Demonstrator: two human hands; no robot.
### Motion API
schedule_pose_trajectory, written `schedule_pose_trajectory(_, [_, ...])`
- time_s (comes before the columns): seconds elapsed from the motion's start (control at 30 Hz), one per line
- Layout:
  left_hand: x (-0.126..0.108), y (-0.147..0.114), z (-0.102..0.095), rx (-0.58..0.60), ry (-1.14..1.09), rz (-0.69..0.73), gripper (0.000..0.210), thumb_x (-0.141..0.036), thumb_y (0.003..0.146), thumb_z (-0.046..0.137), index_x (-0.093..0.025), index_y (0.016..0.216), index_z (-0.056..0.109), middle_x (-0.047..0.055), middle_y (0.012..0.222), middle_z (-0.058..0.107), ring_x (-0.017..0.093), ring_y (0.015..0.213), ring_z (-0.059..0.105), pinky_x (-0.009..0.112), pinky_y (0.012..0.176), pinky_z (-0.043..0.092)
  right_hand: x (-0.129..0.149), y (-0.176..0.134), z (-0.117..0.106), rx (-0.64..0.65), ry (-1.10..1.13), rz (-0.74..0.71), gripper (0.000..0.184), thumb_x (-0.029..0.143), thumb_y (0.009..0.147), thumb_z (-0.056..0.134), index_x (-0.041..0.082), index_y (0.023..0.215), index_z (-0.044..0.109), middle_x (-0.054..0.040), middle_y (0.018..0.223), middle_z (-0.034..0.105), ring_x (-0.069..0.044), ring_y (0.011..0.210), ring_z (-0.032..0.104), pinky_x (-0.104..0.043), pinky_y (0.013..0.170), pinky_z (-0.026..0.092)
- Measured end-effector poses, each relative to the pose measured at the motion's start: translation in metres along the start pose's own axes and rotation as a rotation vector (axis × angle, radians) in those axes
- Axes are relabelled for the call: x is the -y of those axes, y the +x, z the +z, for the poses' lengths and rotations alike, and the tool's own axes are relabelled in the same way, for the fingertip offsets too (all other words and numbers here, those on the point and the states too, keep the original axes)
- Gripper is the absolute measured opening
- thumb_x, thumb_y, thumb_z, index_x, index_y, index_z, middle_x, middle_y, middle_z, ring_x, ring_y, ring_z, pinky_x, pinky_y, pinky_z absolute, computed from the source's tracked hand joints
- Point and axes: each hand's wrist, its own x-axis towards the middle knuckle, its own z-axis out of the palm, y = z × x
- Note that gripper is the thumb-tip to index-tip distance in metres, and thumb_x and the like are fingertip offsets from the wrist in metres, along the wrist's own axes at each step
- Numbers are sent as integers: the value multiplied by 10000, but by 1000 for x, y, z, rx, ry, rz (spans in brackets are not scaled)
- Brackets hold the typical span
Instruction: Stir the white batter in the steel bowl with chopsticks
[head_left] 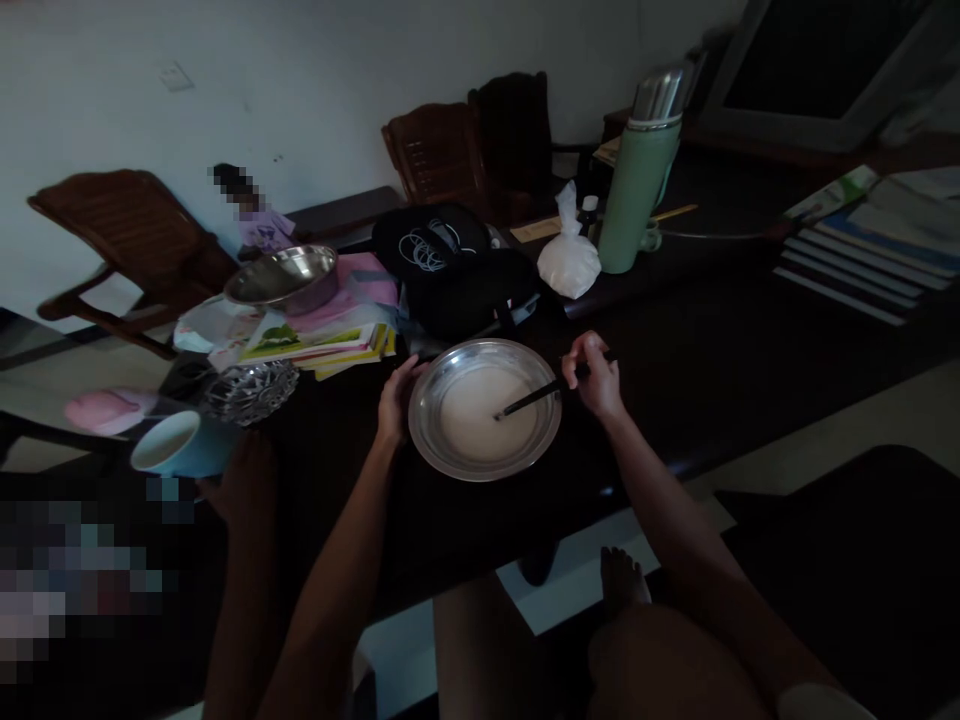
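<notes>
A shiny metal bowl (424, 440) stands on the dark table in front of me, with a milky white liquid (480, 430) in it. My left hand (395, 402) holds the bowl's left rim, fingers along its outer side. Dark chopsticks (534, 397) are gripped in my right hand (594, 374) just off the bowl's right rim. Their tips dip into the liquid near the bowl's middle. In the dim light I cannot tell the sticks apart.
Behind the bowl lie black cases (465, 290), a tied bag of white powder (570, 262) and a green thermos (637, 190). To the left are books (322, 350), another metal basin (315, 285), a glass dish (251, 392) and a blue cup (214, 445) beside another person's hand (251, 475).
</notes>
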Motion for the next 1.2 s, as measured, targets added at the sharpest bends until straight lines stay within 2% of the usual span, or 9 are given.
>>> schedule_pose_trajectory(0.17, [-9, -6, 10, 129, 44, -28, 523, -523, 737, 659, -168, 1113, 738, 91, 1219, 724, 331, 1261, 579, 431, 1085, 420, 1, -5, 0, 130, -181, 4, 385, 577, 884, 591, 223, 735, 584, 31, 541, 617, -146, 592, 608, -299, 663, 484])
schedule_pose_trajectory(0.3, [-5, -4, 7, 121, 36, -75, 528, -518, 689, 701, -159, 1073, 750, 85, 1140, 753, 351, 1219, 603, 430, 1057, 443, 1, -4, -5, 14, -83, -29, 444, 583, 922, 516, 227, 660, 551, 50, 452, 532, -121, 442, 487, -276, 537, 413])
schedule_pose_trajectory(0.37, [-3, -3, 4, 110, 59, -84, 520, -515, 677, 715, -150, 1046, 753, 83, 1070, 770, 353, 1181, 625, 425, 1039, 451, 1, -5, -6, 50, -31, -13, 456, 577, 931, 499, 228, 641, 545, 59, 420, 489, -115, 402, 436, -271, 496, 372])
schedule_pose_trajectory(0.5, [-2, -3, 2, 124, 77, -62, 515, -504, 681, 717, -145, 1050, 749, 81, 1038, 773, 339, 1146, 641, 413, 1027, 448, 2, -10, -4, 214, -153, 51, 396, 546, 918, 559, 217, 708, 618, 21, 543, 622, -144, 570, 596, -294, 637, 467])
schedule_pose_trajectory(0.57, [-2, -3, 2, 129, 73, -53, 508, -501, 680, 716, -152, 1048, 749, 79, 1045, 772, 333, 1136, 644, 410, 1023, 448, 2, -9, -5, 160, -200, 28, 395, 555, 908, 572, 219, 706, 619, 12, 574, 649, -151, 609, 617, -305, 669, 482])
schedule_pose_trajectory(0.7, [-1, -3, 3, 117, 81, -59, 500, -493, 682, 709, -154, 1048, 743, 78, 1021, 771, 331, 1115, 651, 407, 995, 460, 4, -6, -9, 5, -79, -19, 485, 601, 911, 517, 231, 599, 532, 41, 409, 499, -121, 405, 455, -277, 479, 394])
schedule_pose_trajectory(0.93, [-1, -3, 3, 115, 75, -58, 494, -490, 676, 709, -164, 1045, 752, 70, 1022, 773, 330, 1096, 656, 404, 980, 472, 0, -7, -7, 158, -22, 84, 389, 599, 827, 656, 236, 797, 519, 52, 530, 613, -97, 445, 493, -200, 388, 280])
schedule_pose_trajectory(1.1, [0, -2, 1, 108, 83, -62, 493, -490, 680, 709, -158, 1042, 744, 70, 999, 774, 326, 1087, 659, 398, 969, 475, -1, -3, -18, 137, 50, 24, 419, 617, 821, 653, 249, 814, 451, 111, 449, 495, -67, 379, 362, -189, 384, 222])
schedule_pose_trajectory(1.2, [0, -3, 1, 104, 92, -64, 472, -484, 697, 694, -158, 1036, 737, 66, 980, 771, 321, 1092, 656, 392, 964, 473, -2, -6, -15, 256, 75, 82, 432, 597, 786, 704, 257, 904, 464, 93, 540, 587, -66, 403, 397, -196, 407, 287])
